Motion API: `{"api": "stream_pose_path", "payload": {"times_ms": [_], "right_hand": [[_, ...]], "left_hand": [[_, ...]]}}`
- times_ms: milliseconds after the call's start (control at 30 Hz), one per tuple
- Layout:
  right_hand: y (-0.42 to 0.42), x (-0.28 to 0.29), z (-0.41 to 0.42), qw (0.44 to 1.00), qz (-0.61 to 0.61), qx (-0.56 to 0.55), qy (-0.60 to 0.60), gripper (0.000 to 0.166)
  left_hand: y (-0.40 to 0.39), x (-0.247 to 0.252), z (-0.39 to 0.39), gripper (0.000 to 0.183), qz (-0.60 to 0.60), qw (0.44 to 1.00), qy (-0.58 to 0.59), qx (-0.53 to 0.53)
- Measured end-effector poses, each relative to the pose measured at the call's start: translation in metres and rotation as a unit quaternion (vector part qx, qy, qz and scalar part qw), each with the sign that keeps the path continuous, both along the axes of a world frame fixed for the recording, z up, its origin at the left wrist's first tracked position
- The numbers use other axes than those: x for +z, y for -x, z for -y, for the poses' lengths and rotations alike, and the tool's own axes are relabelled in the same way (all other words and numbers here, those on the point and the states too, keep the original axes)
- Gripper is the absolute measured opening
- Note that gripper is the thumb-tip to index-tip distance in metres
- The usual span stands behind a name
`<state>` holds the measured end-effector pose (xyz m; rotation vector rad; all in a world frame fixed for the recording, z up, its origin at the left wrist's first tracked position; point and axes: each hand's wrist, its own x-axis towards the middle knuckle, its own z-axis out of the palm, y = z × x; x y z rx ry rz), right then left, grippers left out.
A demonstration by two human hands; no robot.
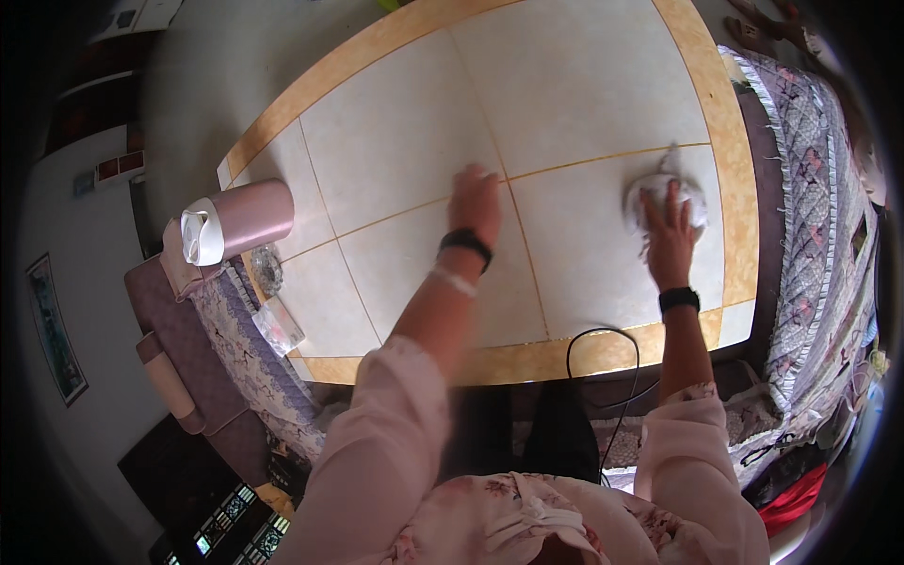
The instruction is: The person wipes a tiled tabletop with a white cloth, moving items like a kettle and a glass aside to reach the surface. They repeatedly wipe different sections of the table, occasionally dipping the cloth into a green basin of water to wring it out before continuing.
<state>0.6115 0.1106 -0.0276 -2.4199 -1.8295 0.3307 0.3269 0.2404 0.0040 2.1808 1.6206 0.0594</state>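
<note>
My right hand (669, 236) presses a bunched white cloth (639, 205) against the tiled tabletop (600, 78), fingers spread over it, near the right border. Over the middle of the table is my left hand (477, 205), slightly blurred, its fingers curled in. I see nothing held in it, though its palm side is hidden. Whether it touches the tiles I cannot tell.
A pink vacuum jug (258, 215) with a white top stands at the left edge, beside a glass ashtray (267, 270) and a small clear packet (279, 326). A black cable (569, 353) loops over the near edge. Cloth-covered sofas (812, 176) flank the table.
</note>
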Motion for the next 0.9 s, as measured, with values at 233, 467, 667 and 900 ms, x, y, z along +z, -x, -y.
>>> {"api": "stream_pose_path", "payload": {"times_ms": [233,467,667,900], "right_hand": [[-0.004,-0.038,-0.051,0.989,0.061,-0.129,0.040,0.066],[0.203,-0.019,-0.116,0.994,0.078,0.063,-0.038,0.052],[0.354,0.004,-0.097,0.950,-0.094,0.296,-0.046,0.031],[0.236,-0.023,-0.079,0.969,-0.041,0.242,0.021,0.073]], "left_hand": [[0.197,0.001,0.069,0.032,-0.090,0.993,-0.008,0.080],[0.226,-0.003,0.100,0.031,-0.073,0.987,0.011,0.143],[0.227,-0.007,0.094,0.031,-0.064,0.983,-0.004,0.170],[0.300,0.010,0.118,0.040,-0.142,0.961,0.077,0.223]]}}
